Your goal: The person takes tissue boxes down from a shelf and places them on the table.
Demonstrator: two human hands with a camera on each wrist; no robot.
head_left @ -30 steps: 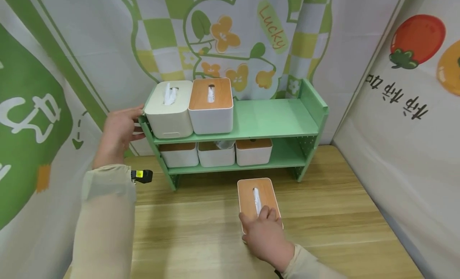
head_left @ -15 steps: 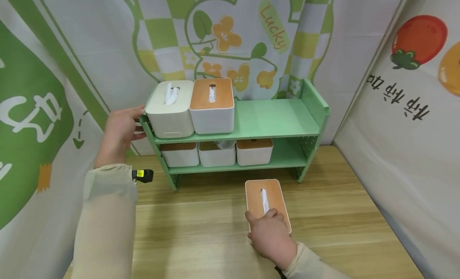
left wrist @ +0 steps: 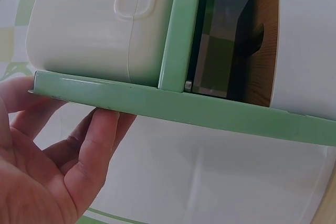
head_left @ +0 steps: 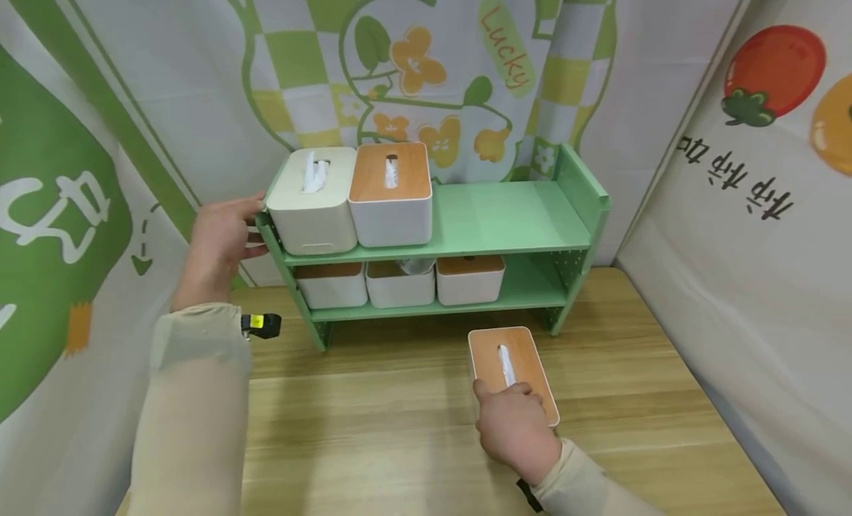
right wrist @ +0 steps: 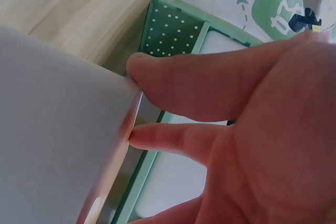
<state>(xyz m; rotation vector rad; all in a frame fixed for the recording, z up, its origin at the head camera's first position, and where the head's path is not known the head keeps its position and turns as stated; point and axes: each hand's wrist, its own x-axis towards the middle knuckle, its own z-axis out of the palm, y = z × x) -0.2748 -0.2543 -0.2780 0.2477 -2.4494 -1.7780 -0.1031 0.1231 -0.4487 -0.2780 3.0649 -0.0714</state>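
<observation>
In the head view my right hand [head_left: 518,431] lies over the near end of a tissue box [head_left: 526,353] with a white body and wood-coloured lid. In the right wrist view, the thumb sits at the box's upper edge and the index fingertip is on the lid. Its other fingers are partly out of sight. My left hand [head_left: 222,239] grips the left end panel of a two-tier green shelf [head_left: 512,216]. The left wrist view has its fingertips against the outer side of that panel [left wrist: 210,113] and one finger at the panel's end.
A cream tissue box [head_left: 316,224] and a wood-lidded one [head_left: 393,220] stand on the upper tier. Several white boxes [head_left: 401,288] fill the lower tier's left and middle. A wooden table [head_left: 373,427] bears the shelf. Printed curtains [head_left: 299,58] hang close around.
My right hand and the wood-lidded tissue box have shifted to the right across the front of the shelf. The left hand has kept its place on the end panel.
</observation>
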